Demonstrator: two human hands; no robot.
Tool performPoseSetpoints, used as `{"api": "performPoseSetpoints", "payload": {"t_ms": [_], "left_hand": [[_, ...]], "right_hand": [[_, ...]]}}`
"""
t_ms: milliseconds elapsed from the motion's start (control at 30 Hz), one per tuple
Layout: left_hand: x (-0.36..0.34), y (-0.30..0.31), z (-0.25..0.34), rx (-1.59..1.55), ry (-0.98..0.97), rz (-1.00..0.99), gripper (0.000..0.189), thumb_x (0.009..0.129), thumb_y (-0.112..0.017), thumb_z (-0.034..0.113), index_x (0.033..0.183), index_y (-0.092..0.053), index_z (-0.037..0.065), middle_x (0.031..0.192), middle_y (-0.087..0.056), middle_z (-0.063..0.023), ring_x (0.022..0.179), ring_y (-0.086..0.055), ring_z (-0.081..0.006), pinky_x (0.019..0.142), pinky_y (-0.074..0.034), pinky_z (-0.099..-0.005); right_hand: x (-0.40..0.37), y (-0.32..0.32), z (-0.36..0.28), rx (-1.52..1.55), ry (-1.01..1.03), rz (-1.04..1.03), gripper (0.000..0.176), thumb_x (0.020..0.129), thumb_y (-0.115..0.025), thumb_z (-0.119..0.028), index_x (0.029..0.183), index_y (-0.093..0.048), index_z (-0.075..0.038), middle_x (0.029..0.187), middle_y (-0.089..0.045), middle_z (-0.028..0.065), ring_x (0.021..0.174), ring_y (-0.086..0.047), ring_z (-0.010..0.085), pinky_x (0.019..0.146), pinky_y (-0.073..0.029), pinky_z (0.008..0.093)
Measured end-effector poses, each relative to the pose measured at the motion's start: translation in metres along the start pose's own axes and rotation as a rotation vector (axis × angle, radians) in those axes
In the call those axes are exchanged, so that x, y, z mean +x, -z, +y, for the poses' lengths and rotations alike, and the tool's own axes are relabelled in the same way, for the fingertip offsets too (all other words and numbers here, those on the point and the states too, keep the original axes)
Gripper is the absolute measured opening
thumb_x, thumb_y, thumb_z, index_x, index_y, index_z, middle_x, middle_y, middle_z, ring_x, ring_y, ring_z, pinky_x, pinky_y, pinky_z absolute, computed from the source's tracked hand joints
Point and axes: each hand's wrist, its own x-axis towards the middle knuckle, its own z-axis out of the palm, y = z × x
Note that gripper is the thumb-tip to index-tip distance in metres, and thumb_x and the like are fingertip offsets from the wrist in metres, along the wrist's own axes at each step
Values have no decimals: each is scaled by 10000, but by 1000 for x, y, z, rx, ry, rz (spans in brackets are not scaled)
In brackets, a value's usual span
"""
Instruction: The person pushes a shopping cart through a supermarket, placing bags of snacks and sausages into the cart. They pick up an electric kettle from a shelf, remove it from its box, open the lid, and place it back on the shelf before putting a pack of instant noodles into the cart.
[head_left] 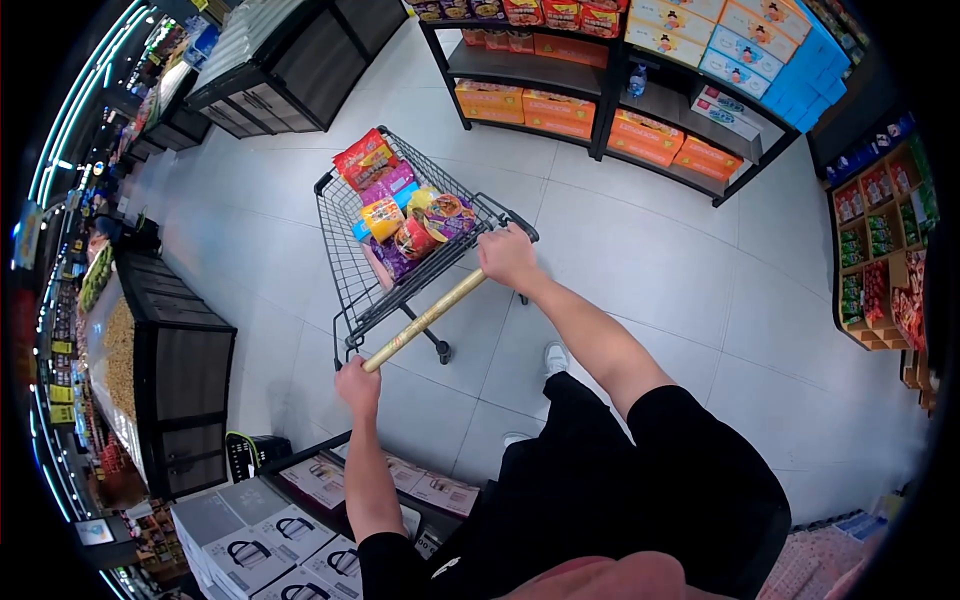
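Bright, even store light, with a heavy fisheye bending everything

Overhead light is washing over the pale grey tiled floor [640, 260] pretty evenly. The floor is giving back a soft sheen, with only faint shadows pooling under the black wire shopping cart [345, 250]. The glossy tan push bar [425, 320] is catching a thin highlight. Cyan-white light strips [75, 105] are glowing hard along the left edge, curving with the lens and blowing out a bit. Black vignette is eating the corners, the black metal shelving [520, 68] is bowing near the rim, and a skin-toned blur [590, 580] at the bottom is sitting way out of focus. The middle is looking sharp.
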Motion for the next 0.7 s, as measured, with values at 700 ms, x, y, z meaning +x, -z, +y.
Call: {"api": "performPoseSetpoints", "payload": {"t_ms": [700], "left_hand": [[92,-34,53,-11,18,163,227,682,-751,246,598,-582,120,567,-545,-70,551,-533,-280,545,-410,-403]], "right_hand": [[101,-26,61,6,73,-7,145,833,-549,-190,711,-572,-115,630,-607,52,649,-590,235,710,-379,405]]}}
